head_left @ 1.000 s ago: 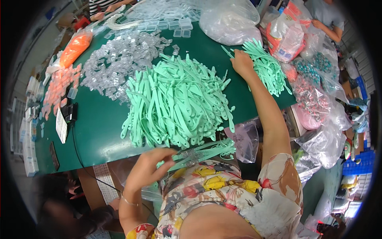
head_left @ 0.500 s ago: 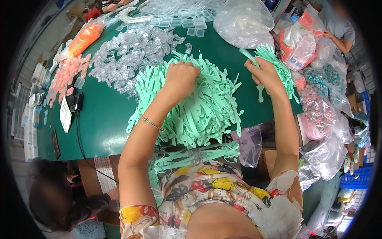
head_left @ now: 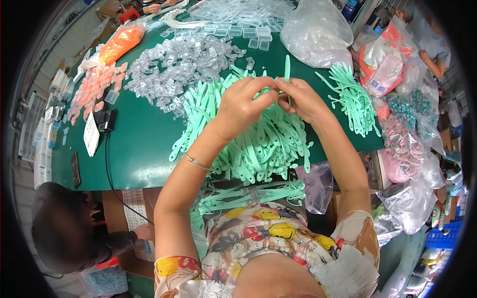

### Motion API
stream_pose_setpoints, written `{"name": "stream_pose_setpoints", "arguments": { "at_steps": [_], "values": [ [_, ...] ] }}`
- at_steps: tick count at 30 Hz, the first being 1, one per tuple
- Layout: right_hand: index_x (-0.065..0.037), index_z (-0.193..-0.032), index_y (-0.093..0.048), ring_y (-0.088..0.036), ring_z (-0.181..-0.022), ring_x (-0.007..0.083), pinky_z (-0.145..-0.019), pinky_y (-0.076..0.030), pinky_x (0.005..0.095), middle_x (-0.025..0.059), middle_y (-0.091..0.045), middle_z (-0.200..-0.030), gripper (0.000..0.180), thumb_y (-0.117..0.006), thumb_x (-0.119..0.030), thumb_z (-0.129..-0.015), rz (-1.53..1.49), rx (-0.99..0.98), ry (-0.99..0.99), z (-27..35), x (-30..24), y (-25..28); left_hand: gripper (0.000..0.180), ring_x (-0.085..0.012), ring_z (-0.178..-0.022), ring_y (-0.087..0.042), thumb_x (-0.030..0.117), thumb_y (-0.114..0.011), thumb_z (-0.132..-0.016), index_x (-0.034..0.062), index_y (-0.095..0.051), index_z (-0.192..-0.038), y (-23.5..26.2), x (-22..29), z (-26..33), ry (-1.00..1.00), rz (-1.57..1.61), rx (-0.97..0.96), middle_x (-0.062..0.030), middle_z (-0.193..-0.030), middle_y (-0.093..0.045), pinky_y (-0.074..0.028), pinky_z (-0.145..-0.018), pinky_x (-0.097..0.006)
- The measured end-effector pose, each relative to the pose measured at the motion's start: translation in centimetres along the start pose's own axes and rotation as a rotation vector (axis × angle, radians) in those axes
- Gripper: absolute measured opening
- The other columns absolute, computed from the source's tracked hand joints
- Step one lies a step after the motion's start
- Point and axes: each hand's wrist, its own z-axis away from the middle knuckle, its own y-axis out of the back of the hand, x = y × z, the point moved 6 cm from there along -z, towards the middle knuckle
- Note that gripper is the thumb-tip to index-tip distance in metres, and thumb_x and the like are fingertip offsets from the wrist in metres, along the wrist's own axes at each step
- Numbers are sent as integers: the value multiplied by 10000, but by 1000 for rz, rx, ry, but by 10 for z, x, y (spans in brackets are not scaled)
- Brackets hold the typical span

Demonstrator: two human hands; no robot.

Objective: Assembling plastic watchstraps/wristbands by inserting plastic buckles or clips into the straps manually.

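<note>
Both my hands meet above a big heap of mint-green plastic straps. My right hand is closed on a mint-green plastic strap, which stands upright out of its fingers. My left hand is pinched, its fingertips against those of the right; what it holds, if anything, is hidden. To the right of the heap, a smaller bunch of the same straps lies fanned on the green table. More straps rest below the table edge, in front of my body.
Clear plastic pieces are heaped behind, with small clear boxes beyond. Orange pieces and an orange bag are at left. A large clear bag stands at the back. Another person is at lower left.
My left hand has come up out of the heap and moved right. My right hand has moved left with its strap from beside the small bunch, so the hands now meet.
</note>
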Motion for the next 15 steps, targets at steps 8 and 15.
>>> {"name": "stream_pose_setpoints", "arguments": {
  "at_steps": [8,15],
  "values": [
    [-23,-890,-575,-355,-476,27,-406,-243,168,-21,-491,-670,230,-634,-222,-790,-151,-218,-113,-3,-2,-13,263,-215,-672,-549,6,-653,-609,69,-541,-839,8,-13,3,206,92,212,-62,-918,-537,-445,-535,-298],
    [4,-1062,-518,-363,-496,31,-441,-270,153,14,-535,-745,334,-621,-163,-791,-221,-117,60,7,-13,18,230,-48,-534,-433,-35,-578,-740,30,-536,-957,-15,-47,39,756,626,-60,-18,-772,-540,-376,-508,-221]
  ]
}}
